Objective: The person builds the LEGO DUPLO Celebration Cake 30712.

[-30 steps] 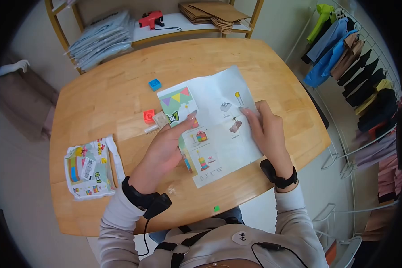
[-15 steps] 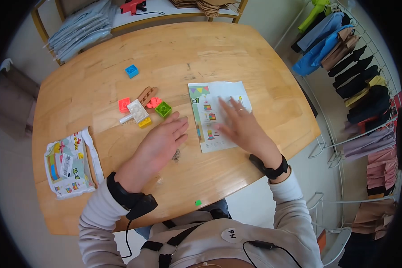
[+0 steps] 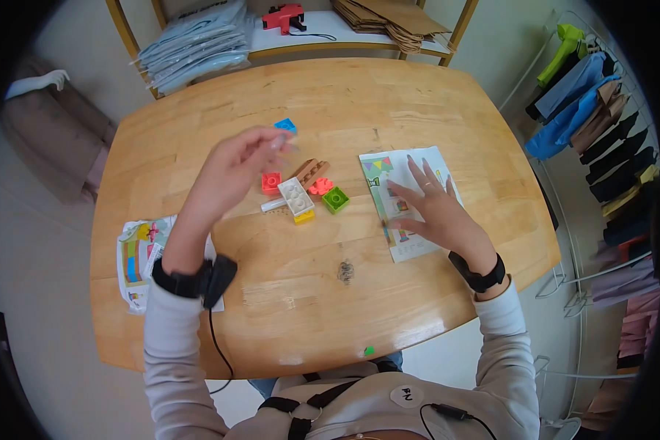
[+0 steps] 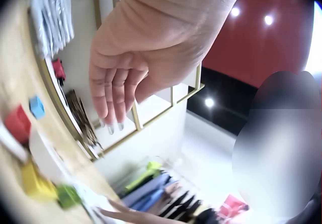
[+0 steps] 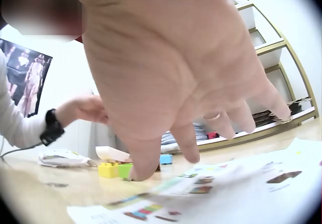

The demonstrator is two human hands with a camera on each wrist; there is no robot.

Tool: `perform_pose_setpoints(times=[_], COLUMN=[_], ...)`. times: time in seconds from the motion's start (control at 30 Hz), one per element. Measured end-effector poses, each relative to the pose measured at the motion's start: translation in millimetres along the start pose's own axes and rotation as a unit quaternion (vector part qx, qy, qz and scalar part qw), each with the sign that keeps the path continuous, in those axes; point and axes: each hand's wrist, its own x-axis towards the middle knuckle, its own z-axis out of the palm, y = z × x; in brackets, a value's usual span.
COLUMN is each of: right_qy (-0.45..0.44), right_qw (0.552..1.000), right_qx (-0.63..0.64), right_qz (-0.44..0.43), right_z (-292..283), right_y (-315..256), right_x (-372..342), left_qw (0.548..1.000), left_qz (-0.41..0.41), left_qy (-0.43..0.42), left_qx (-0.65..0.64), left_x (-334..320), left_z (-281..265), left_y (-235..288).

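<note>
A printed instruction sheet (image 3: 411, 246) lies on the right half of the table, and my right hand (image 3: 447, 216) is over it with fingers spread. In the right wrist view those straight fingers (image 5: 186, 146) point down toward the paper. My left hand (image 3: 231, 176) hovers left of a small pile of toy bricks; its fingers (image 4: 118, 96) hang loosely bent and hold nothing. The pile has a white brick (image 3: 296, 196), a red brick (image 3: 270, 182), a yellow brick (image 3: 304, 218), a green brick (image 3: 336, 199), a brown piece (image 3: 314, 172) and a coral piece (image 3: 321, 186). Beyond my left fingers sits a blue brick (image 3: 286, 125), partly covered.
A printed plastic packet (image 3: 133, 268) lies at the left, partly behind my left forearm. A small green piece (image 3: 369, 350) is at the near table edge. Behind the wooden table (image 3: 330, 293) stands a shelf with bagged clothes (image 3: 198, 44) and paper bags (image 3: 389, 22). Clothes hang at right.
Both hands held the sheet up at first; it then lay on the table. My left hand has since risen leftward away from beside the green brick. My right hand stays over the sheet.
</note>
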Motion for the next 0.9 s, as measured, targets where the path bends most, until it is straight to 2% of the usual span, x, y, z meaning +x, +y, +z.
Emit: perform_pose_setpoints(times=[0.07,0.1,0.13,0.2,0.27,0.33,0.4,0.43,0.5,0.57,0.63,0.73,0.8,0.9], right_qy=[0.095,0.107,0.109,0.151,0.158,0.167,0.138,0.138,0.168,0.136,0.105,0.143,0.053,0.024], right_qw=[0.992,0.987,0.987,0.973,0.968,0.964,0.967,0.968,0.946,0.955,0.962,0.957,0.955,0.951], right_qx=[0.047,0.064,0.063,0.052,0.046,0.042,0.09,0.094,0.1,0.074,0.045,0.1,0.187,0.202], right_qz=[-0.074,-0.098,-0.096,-0.17,-0.187,-0.203,-0.193,-0.188,-0.26,-0.253,-0.246,-0.233,-0.225,-0.234], right_z=[-10,-16,-17,-20,-19,-15,-8,-3,6,4,6,9,2,0], right_y=[-18,-29,-38,-53,-63,-71,-79,-81,-85,-89,-92,-91,-90,-85], right_x=[4,4,7,15,32,59,90,101,117,125,130,129,129,132], left_qw=[0.982,0.956,0.941,0.925,0.898,0.899,0.897,0.914,0.927,0.92,0.923,0.923,0.919,0.928], left_qz=[0.049,0.081,0.104,0.131,0.04,0.03,0.02,0.003,-0.019,0.052,0.054,0.077,0.098,0.127], left_qy=[0.044,0.066,0.065,0.065,-0.062,-0.091,-0.127,-0.131,-0.138,-0.168,-0.182,-0.186,-0.184,-0.156], left_qx=[0.178,0.275,0.314,0.351,0.434,0.427,0.423,0.385,0.348,0.349,0.334,0.327,0.336,0.314], left_x=[48,72,97,130,145,148,144,134,109,84,70,54,45,34], left_z=[-16,-22,-24,-22,-18,-19,-17,-16,-11,-10,-11,-11,-8,-2], left_y=[-32,-45,-68,-91,-94,-96,-96,-93,-86,-75,-68,-58,-55,-48])
